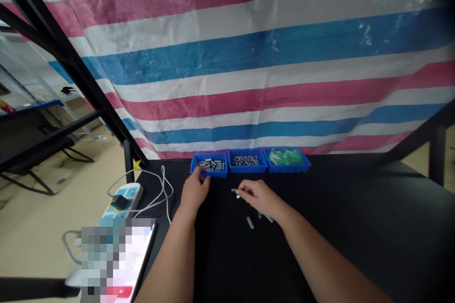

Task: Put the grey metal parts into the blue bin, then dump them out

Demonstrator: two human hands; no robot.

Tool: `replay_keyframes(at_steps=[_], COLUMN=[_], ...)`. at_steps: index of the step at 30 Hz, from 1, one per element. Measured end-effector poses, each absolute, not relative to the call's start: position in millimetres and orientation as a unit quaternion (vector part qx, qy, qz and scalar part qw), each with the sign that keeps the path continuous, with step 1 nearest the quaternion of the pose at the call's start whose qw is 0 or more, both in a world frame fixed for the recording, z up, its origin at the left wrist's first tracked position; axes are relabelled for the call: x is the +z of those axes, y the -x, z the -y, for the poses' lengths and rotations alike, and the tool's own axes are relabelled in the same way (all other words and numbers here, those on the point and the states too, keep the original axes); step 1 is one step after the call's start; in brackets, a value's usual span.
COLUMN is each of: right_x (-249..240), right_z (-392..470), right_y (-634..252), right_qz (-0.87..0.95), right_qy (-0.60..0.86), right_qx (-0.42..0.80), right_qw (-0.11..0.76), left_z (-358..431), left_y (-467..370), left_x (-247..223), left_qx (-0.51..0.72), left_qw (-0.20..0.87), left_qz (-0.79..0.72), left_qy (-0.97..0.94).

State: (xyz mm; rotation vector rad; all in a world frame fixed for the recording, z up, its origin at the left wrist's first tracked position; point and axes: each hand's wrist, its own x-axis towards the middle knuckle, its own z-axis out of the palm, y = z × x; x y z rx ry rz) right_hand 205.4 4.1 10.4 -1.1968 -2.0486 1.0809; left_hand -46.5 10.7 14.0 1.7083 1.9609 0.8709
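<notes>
My left hand [195, 190] reaches to the front wall of the left blue bin [209, 174], its fingertips at the rim by the small grey metal bars [215, 164]. Thumb and forefinger are apart, and I see nothing held between them. Over the table in front of the bins, my right hand [261, 196] is closed in a pinch on a small metal bar [233, 190]. A small bright piece [238, 196] shows just below those fingertips; whether it is held too I cannot tell. Nearer me lies a loose metal bar [250, 222], with more pieces partly hidden beside my right wrist.
The middle blue bin [249, 169] contains many small metal parts. Green plastic bags [285, 156] fill the right blue bin [289, 168]. At left are a power strip [133, 190], a white cable [164, 184] and a lit screen [137, 255]. A striped tarp [249, 66] hangs behind the black table [355, 208].
</notes>
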Motion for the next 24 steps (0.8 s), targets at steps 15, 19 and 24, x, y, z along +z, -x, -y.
replay_keyframes(at_steps=[15, 19, 24], right_x=[4, -2, 3], right_z=[-11, -13, -11], right_y=[-178, -191, -192], right_qz=[0.737, 0.797, 0.805], right_qy=[0.412, 0.469, 0.467], right_qx=[0.377, 0.254, 0.242], right_qw=[0.381, 0.283, 0.274], left_z=[-6, -7, -3], left_y=[46, 44, 40], left_x=[16, 17, 25], left_qx=[0.334, 0.326, 0.376], left_qw=[0.220, 0.209, 0.202], left_qz=[-0.711, -0.716, -0.680], left_qy=[-0.578, -0.580, -0.596])
